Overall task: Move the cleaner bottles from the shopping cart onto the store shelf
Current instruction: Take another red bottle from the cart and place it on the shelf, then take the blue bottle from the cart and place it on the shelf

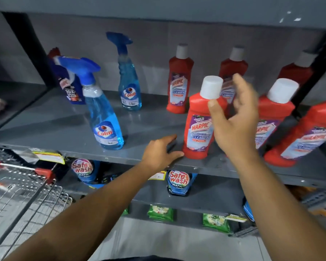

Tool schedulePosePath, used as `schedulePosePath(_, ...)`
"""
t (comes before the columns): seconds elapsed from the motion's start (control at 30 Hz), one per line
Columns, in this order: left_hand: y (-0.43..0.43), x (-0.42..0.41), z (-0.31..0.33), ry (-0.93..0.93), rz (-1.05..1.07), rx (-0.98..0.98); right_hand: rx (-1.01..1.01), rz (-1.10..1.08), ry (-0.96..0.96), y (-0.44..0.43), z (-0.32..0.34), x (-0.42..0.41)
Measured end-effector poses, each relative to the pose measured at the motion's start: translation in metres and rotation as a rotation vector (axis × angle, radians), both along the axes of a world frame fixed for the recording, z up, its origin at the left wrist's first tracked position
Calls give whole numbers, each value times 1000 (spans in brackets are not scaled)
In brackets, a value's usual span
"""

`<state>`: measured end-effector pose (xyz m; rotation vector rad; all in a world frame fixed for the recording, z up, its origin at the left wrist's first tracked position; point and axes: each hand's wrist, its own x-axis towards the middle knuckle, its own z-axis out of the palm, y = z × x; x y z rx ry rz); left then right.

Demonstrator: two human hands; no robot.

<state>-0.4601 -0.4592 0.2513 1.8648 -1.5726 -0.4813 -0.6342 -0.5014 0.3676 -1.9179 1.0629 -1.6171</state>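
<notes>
A grey shelf [60, 127] holds the cleaner bottles. A red bottle [199, 127] with a white cap stands upright near the front edge of the shelf, about in the middle. The right hand [235, 119] is just beside it, up by the cap. Its fingers are spread wide and it holds nothing. The thumb tip is right at the bottle's shoulder, but I cannot tell if it touches.

The left hand [160, 151] rests low on the front edge of the shelf. It is open too, with the fingers a little apart. Its fingertips are at the bottom of the red bottle.

More red bottles stand on the right part of the shelf, two near the front edge and three at the back. A blue spray bottle [104, 110] stands near the front edge on the left. A second spray bottle [128, 76] stands farther back. A dark blue bottle [70, 85] is near the back left corner.

The wire cart [23, 196] is at the lower left, beside the shelf. Blue pouches [179, 182] sit on the shelf below.
</notes>
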Motion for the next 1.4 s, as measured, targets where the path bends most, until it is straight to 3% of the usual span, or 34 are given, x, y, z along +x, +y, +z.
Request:
schedulePosePath(0.1,50,32,3,10,119,-72,-406,-15,-8,30,9,17)
schedulePosePath(0.17,97,64,2,24,223,-94,-437,167,8,48,7,38)
schedulePosePath(0.33,233,161,-5,121,689,-144,44,723,54,90,-28,129)
schedulePosePath(0.53,407,279,-29,221,1167,37,501,1178,425,163,-78,263)
schedulePosePath(0.8,522,358,-95,382,1363,371,672,1362,734,253,-126,438)
schedulePosePath(1.03,557,379,-191,635,1215,728,720,1337,1411,348,-231,534)
schedulePosePath(1.17,565,362,-237,934,1403,772,530,1498,1879,399,-281,543)
schedulePosePath(1.3,561,345,-268,1259,1630,738,571,1470,2039,414,-331,550)
schedulePosePath(1.4,554,340,-292,1359,1743,741,817,1306,2010,415,-371,549)
